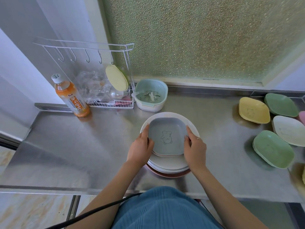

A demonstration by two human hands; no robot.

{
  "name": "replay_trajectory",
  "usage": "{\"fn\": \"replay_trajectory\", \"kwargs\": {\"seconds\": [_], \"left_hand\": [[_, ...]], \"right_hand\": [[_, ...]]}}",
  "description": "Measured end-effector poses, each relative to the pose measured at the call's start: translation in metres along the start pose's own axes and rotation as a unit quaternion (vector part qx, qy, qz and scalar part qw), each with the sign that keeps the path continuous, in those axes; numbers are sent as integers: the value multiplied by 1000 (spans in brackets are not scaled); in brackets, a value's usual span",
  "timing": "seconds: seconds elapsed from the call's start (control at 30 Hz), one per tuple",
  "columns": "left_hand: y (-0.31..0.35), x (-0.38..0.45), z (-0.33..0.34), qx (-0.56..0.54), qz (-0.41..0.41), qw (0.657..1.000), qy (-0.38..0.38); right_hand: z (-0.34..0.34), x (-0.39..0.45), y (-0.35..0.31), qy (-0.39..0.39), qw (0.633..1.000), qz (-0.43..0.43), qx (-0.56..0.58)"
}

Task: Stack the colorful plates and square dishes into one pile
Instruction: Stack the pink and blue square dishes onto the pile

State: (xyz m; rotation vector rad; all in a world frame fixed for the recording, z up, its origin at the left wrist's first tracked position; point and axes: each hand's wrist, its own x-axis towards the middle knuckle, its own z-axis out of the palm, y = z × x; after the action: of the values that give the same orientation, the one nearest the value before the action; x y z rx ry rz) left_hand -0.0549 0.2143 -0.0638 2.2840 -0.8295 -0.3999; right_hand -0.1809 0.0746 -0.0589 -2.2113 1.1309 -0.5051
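Blue cloth (165, 210) of our clothing fills the bottom of the view, and a black cable (105, 207) runs across it to the left. Above it we see our 2 forearms reaching over the steel counter (66, 146).

Our left hand (140, 149) and right hand (194, 149) hold the grey dish (167, 136), 1 on each side, with fingers closed on its rim. We see a small bear drawing on its bottom. Under the grey dish there is at least 1 more square dish with a pink edge, nested. These dishes sit on the pile of plates (171, 164): white plates on top and a reddish one at the bottom. The pile stands on the counter, close to its front edge.

To the right, well apart from the pile, more square dishes lie on the counter: a yellow dish (254, 110), a green dish (281, 104) behind it, a white dish (288, 129) and a second green one (273, 148) in front.

At the back stand a strainer bowl (151, 95), a wire rack (113, 75) with hooks, and an orange bottle (71, 96).
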Motion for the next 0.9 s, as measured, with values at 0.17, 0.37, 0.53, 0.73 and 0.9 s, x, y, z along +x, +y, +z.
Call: {"fn": "replay_trajectory", "kwargs": {"seconds": [0.17, 0.37, 0.53, 0.73, 0.9], "left_hand": [[-6, 1, 0, -25, 1, 1000, 12], [-20, 4, -2, -128, -76, 984, 101], [-24, 7, 4, -296, -194, 934, -51], [-10, 14, 11, -355, -209, 910, -45], [14, 23, 36, -371, -208, 903, -62]], "right_hand": [[5, -2, 6, 19, 1000, 3, -12], [0, -5, 24, 43, 991, 83, 95], [1, -15, 34, -29, 961, 185, 205], [-4, -16, 39, -30, 957, 183, 224], [-24, -1, 66, -26, 961, 178, 208]]}}
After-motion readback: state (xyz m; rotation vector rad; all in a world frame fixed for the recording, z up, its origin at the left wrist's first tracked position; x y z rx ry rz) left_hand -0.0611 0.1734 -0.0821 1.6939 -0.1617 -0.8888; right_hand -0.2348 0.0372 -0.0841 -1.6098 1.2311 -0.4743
